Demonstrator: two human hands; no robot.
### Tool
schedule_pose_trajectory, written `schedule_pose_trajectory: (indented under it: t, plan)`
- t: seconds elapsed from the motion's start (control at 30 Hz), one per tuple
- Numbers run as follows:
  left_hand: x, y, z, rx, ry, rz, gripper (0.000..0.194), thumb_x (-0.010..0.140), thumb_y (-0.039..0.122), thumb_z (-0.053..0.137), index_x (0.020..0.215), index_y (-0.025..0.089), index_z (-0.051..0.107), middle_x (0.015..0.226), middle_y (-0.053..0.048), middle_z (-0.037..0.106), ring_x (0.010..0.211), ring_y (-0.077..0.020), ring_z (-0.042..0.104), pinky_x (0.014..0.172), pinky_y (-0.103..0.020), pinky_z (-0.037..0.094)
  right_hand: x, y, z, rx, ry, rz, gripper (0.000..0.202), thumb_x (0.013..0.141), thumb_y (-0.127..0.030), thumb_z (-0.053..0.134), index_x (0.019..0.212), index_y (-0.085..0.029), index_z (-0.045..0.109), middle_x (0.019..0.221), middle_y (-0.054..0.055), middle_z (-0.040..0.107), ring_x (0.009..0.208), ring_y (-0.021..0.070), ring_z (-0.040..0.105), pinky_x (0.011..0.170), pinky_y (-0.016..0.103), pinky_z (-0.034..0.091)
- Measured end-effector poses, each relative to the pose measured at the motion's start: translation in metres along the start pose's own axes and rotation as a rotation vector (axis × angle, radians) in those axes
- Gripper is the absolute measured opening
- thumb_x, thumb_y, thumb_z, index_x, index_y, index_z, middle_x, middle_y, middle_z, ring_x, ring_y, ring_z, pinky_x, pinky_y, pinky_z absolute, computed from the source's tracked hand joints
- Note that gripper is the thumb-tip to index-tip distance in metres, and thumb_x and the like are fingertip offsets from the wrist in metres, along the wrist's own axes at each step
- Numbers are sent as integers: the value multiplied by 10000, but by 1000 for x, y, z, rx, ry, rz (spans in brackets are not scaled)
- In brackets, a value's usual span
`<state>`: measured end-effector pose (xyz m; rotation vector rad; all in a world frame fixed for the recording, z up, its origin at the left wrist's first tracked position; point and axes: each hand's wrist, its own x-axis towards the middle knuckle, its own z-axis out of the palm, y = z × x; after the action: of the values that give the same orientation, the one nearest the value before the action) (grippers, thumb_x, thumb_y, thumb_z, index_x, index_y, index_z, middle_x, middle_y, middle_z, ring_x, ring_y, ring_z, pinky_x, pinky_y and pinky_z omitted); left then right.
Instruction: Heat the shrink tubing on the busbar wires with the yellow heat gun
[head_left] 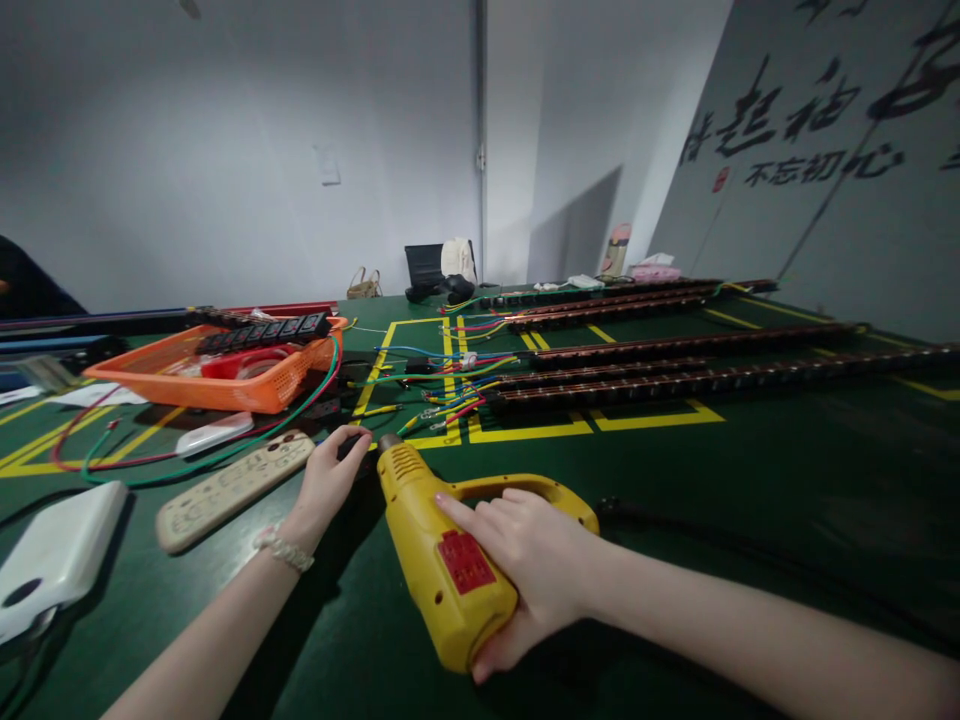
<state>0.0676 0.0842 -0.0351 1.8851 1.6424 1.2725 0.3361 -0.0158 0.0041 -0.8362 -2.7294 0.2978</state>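
A yellow heat gun (412, 560) with a red label lies in front of me, its metal nozzle (388, 441) pointing away and slightly left. My right hand (536, 550) grips its body from the right, the index finger stretched along the top and the thumb near the rear end. The handle loop shows behind that hand. Just left of the nozzle, my left hand (335, 472) is closed in a pinch around something small and dark, whose kind I cannot make out. A beaded band circles the left wrist.
An orange basket (259, 395) holds dark parts. Nearby lie a beige power strip (232, 490), a white device (64, 555) and red and green wires (300, 415). Long dark strips (675, 375) with coloured wire ends (454, 400) stretch rightward. A black cable (675, 522) trails from the heat gun.
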Motion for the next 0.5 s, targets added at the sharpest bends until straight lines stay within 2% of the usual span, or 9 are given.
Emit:
schedule_pose_trajectory:
  t: [0.23,0.5]
  plan:
    - [-1,3,-1,6,4,-1,325,770,470,496,862,188,628,886,-38,673,897,-223,594,829,-330,436,-1,-3,4,25,10,-41,1212,532,-802,574,1442,-92,204,972,130,620,796,262,588,810,397,405]
    - [0,1,0,-3,4,-7,333,774,479,495,864,187,629,873,-36,672,873,-218,596,793,-318,445,0,-2,8,-2,34,-25,1241,500,-810,575,1445,-99,197,944,118,625,758,255,585,795,404,398]
